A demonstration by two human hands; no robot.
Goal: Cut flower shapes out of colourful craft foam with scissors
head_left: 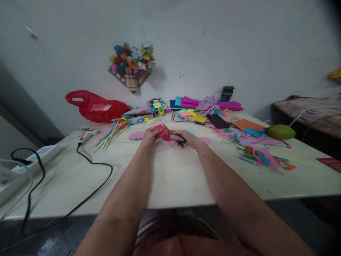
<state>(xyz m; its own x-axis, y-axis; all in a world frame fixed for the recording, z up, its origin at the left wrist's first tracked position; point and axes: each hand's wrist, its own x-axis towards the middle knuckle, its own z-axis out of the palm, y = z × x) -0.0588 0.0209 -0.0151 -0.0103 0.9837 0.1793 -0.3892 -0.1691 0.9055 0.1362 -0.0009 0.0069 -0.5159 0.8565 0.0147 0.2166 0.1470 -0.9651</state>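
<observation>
Gripping scissors [181,139], the right hand [189,139] is beside red material [161,132] pinched by the left hand [150,136].

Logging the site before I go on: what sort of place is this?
Probably a handicraft workspace: the right hand holds scissors, coloured scraps lie strewn on the table, and a bunch of colourful flowers, apparently handmade, hangs on the wall.

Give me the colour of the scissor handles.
Black: the scissor handles show best in the head view.

Left hand [151,136], right hand [190,139] bare; forearms [129,181] bare; dull reddish garment [165,246], dim.
</observation>
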